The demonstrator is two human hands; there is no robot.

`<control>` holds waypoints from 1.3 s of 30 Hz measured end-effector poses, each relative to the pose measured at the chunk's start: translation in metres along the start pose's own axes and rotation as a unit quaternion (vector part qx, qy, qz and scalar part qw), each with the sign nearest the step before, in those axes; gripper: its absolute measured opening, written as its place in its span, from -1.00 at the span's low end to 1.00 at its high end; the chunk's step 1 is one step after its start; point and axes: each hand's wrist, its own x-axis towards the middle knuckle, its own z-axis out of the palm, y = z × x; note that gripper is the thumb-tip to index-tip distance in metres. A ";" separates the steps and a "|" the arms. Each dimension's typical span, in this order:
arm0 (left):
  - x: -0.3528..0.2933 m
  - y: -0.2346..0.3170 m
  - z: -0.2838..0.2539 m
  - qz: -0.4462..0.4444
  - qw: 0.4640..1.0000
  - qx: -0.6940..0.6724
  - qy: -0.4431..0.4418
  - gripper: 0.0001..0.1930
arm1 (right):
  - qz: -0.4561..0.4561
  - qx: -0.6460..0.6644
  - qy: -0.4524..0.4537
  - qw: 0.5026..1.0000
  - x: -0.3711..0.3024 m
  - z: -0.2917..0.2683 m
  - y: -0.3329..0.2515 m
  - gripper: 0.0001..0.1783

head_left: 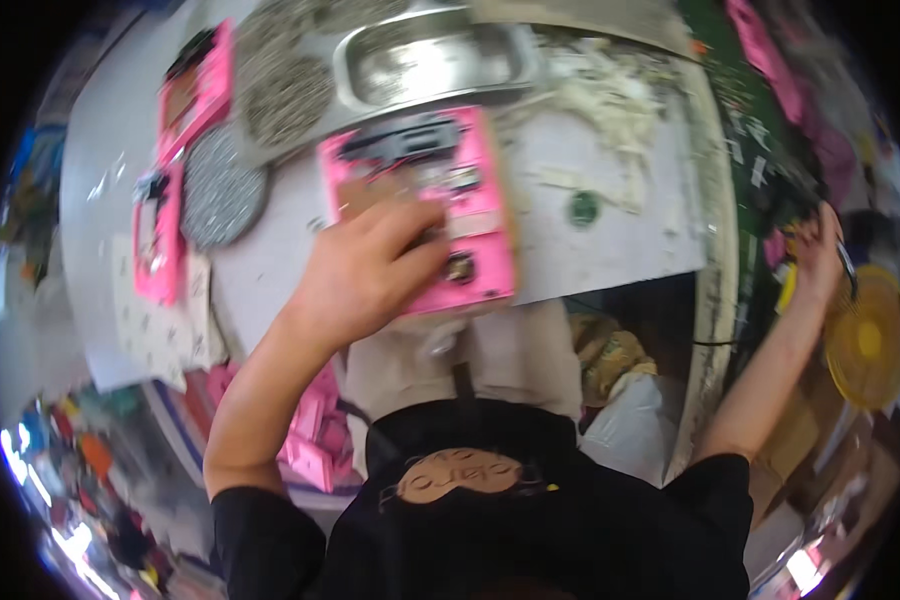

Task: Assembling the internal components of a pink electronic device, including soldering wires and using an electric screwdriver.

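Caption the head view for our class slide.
Left hand over a pink case on a white table; right hand stretched out near a round yellow object.

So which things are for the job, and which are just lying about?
Seemingly for the job:
pink case under the left hand
brown piece by its fingers

Probably just lying about:
green disc
white plastic bag

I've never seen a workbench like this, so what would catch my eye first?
Likely the bright pink open case at the near edge of the white table, with the left hand over it. Then the shiny metal tray beyond the case, and a round yellow thing at the picture's right, below the right hand.
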 end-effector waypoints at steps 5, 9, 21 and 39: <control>-0.015 0.000 -0.001 -0.025 0.998 -0.012 0.050 -0.63 | 0.119 0.216 -0.092 0.965 -0.072 0.028 -0.006 -0.63; -0.017 0.007 -0.002 -0.038 0.996 -0.016 0.080 -0.60 | 0.050 0.129 -0.204 0.969 -0.169 0.088 0.015 -0.59; -0.021 0.004 0.002 -0.045 0.996 -0.019 0.079 -0.60 | -0.365 -0.283 -0.453 0.763 -0.302 0.266 0.006 -0.76; -0.020 0.001 0.006 -0.051 0.989 -0.024 0.136 -0.65 | -0.300 -0.247 -0.378 0.840 -0.264 0.294 0.006 -0.81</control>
